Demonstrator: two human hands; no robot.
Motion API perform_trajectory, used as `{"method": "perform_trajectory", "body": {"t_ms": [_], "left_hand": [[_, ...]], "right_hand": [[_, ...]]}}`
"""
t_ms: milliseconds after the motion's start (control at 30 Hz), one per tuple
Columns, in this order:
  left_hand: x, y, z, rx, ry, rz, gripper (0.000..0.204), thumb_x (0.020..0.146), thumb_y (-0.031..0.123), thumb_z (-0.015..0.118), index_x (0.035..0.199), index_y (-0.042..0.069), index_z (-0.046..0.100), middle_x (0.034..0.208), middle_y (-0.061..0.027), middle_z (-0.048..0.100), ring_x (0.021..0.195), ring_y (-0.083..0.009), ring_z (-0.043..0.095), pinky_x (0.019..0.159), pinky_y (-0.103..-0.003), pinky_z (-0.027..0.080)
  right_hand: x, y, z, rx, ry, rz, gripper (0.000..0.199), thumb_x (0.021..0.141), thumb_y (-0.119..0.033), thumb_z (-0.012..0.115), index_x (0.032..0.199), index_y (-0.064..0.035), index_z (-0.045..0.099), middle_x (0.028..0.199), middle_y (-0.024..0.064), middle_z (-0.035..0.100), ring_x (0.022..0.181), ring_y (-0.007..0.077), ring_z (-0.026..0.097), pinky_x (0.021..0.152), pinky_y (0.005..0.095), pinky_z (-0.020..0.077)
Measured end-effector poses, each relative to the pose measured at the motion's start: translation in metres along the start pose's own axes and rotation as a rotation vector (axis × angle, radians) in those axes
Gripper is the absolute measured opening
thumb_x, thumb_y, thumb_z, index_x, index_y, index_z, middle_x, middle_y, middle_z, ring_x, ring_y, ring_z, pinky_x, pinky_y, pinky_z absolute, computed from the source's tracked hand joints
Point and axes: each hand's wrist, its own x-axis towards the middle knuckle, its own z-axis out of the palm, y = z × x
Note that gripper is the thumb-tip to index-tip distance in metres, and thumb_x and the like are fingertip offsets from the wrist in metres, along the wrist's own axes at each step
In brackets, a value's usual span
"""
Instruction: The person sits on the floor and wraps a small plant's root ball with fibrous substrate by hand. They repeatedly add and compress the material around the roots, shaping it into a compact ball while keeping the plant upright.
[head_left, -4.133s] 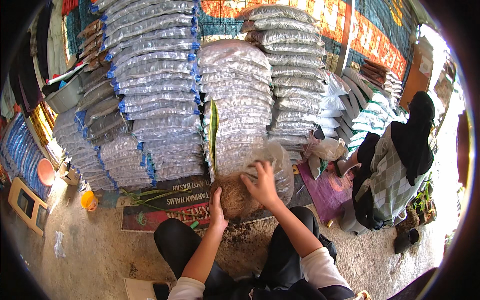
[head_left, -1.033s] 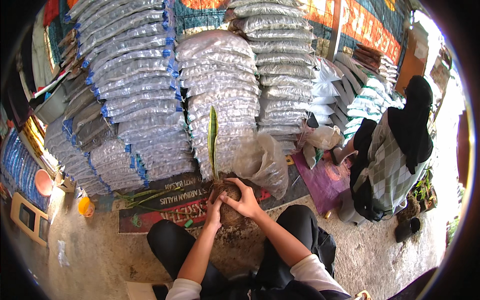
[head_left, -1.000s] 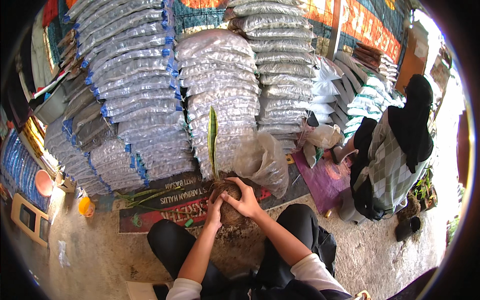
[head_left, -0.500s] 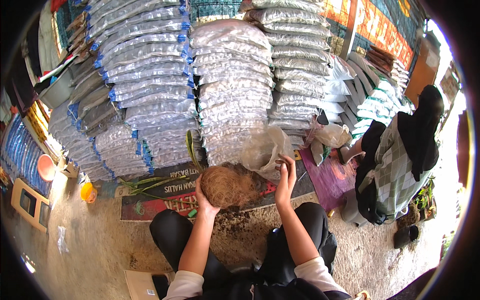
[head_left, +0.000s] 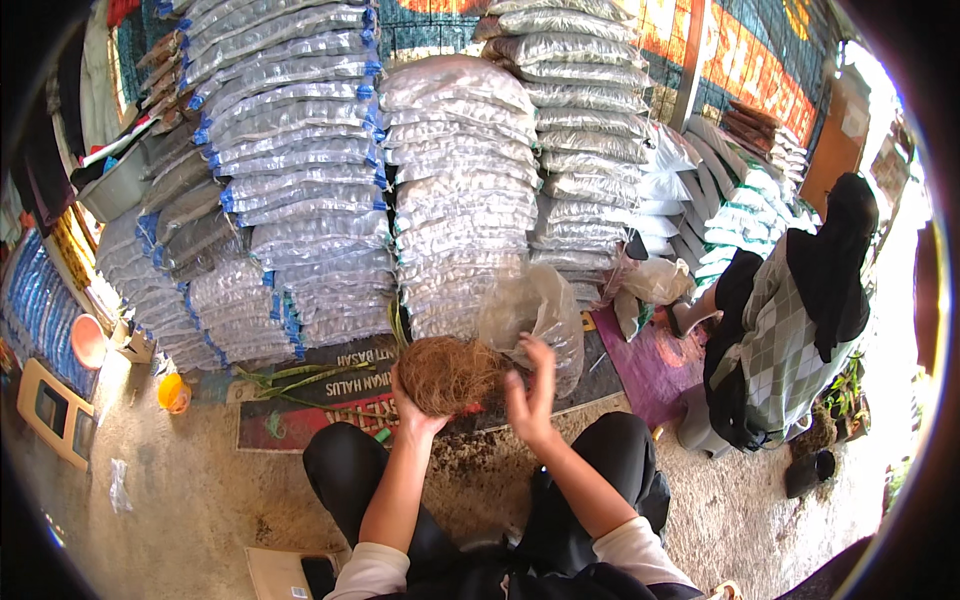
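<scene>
A ball of brown coconut fibre (head_left: 450, 375) rests against my left hand (head_left: 414, 412), whose palm and fingers cup its left and lower sides. Loose strands stick out on its right. Just right of these strands is my right hand (head_left: 532, 398), fingers apart and nothing held in them; whether a fingertip touches the strands I cannot tell. Behind that hand stands a clear plastic bag (head_left: 555, 325), its contents hard to make out. Long green leaves (head_left: 310, 374) lie on the dark printed mat (head_left: 275, 405) to the left, and a small green object (head_left: 383, 435) is by my left wrist.
Tall stacks of filled plastic sacks (head_left: 460, 200) line the far side. At the right a person (head_left: 785, 330) in a checked top sits near a purple mat (head_left: 650, 370). A tan stool (head_left: 55, 410) and an orange cup (head_left: 174, 393) stand at the left. Dark soil (head_left: 470, 460) is scattered between my knees.
My right hand has moved left, from beside the plastic bag toward the fibre ball. In my left hand the ball has shifted slightly and looks more compact.
</scene>
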Motion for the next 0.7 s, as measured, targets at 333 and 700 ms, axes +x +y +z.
{"method": "perform_trajectory", "body": {"t_ms": [333,700], "left_hand": [[-0.002,0.001,-0.01,-0.102,-0.017,0.002,0.059,0.085,0.055,0.038,0.122,0.01,0.05,0.12,-0.0106,0.054,0.11,-0.0295,0.052,0.092,-0.048,0.043],[0.0,-0.011,-0.001,-0.011,0.111,0.062,0.055,0.086,0.053,0.036,0.119,0.011,0.051,0.117,-0.0101,0.055,0.107,-0.0287,0.054,0.09,-0.047,0.044]], "right_hand": [[0.004,0.0,-0.002,0.122,-0.21,0.024,0.066,0.078,-0.028,0.06,0.132,0.0,0.035,0.137,0.023,0.033,0.128,0.0357,0.03,0.105,0.0437,0.0231],[0.006,-0.013,0.023,-0.23,-0.648,-0.064,0.065,0.086,-0.041,0.051,0.137,-0.0069,0.03,0.145,0.0173,0.022,0.133,0.0372,0.021,0.106,0.0531,0.0149]]}}
